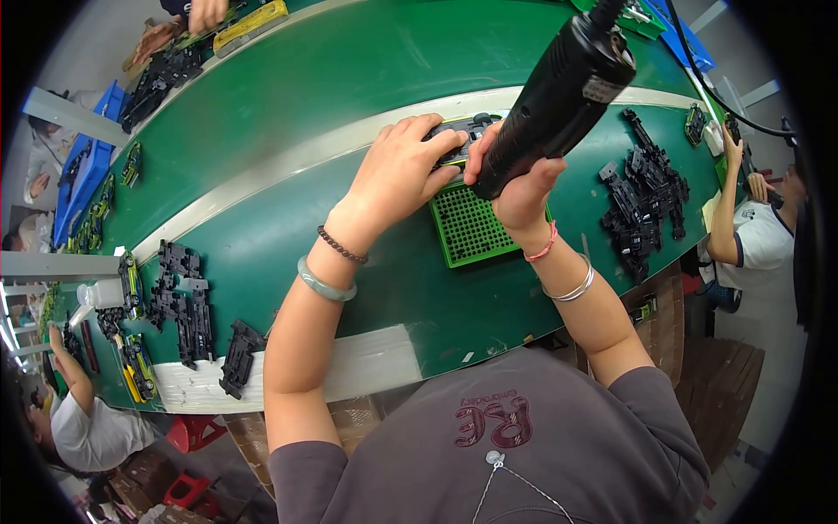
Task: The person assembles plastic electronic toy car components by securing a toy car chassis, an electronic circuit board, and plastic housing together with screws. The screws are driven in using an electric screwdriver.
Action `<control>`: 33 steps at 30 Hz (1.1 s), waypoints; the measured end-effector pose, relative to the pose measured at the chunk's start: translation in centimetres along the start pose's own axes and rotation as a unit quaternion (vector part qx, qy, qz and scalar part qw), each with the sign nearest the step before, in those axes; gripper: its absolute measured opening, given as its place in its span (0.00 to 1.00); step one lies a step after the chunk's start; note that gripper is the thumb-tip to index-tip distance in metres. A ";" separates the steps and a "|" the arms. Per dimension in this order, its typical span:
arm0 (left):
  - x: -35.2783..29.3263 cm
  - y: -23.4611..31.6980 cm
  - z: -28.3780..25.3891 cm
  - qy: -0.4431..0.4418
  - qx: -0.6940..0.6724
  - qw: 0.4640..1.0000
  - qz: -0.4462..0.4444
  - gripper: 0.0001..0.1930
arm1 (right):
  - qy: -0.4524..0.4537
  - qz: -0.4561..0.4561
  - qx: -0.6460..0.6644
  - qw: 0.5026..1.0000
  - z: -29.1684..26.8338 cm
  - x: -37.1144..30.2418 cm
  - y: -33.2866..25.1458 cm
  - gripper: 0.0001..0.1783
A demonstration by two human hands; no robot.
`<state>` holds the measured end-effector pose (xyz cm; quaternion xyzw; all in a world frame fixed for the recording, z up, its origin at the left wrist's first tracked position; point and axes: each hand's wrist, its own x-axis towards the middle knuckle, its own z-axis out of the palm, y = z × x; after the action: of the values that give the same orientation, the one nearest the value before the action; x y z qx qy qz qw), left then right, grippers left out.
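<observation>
My left hand (403, 162) steadies a toy car (474, 129) against the green bench, its fingers over the near end. The car lies with its black underside up, and a yellow-green edge of its body shows below. In my right hand (524, 188) is a black electric screwdriver (563, 92), tilted with its cord end up and to the right. Its lower end reaches toward the car, but the tip is hidden behind my hand. Just below both hands sits a green tray (478, 254) with a grid of small holes holding dark pieces, probably screws.
Piles of black chassis parts lie right (644, 196) and left (182, 301). One loose black chassis (242, 358) rests near the front edge. Finished-looking toy cars (131, 284) stand at the left. A black cable (729, 109) hangs at upper right. Other people work around the bench.
</observation>
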<state>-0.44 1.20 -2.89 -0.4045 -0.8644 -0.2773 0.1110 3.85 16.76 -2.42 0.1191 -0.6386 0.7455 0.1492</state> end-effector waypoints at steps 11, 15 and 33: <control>-0.8 -1.6 -5.5 -0.113 -0.020 0.988 -0.108 0.32 | -0.018 -0.096 0.108 0.989 1.7 3.4 -5.1 0.58; -1.0 -2.4 -4.4 -0.093 -0.016 0.990 -0.100 0.31 | -0.044 -0.113 0.060 0.991 4.7 5.2 -3.6 0.56; -1.0 -2.8 -4.2 -0.064 -0.070 0.990 -0.101 0.26 | -0.106 -0.061 0.006 0.992 6.5 5.9 0.6 0.49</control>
<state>-2.01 -3.28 -0.97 -0.3389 -0.8847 -0.3201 -0.0016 -1.94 10.67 0.25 0.2372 -0.6374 0.7223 0.1258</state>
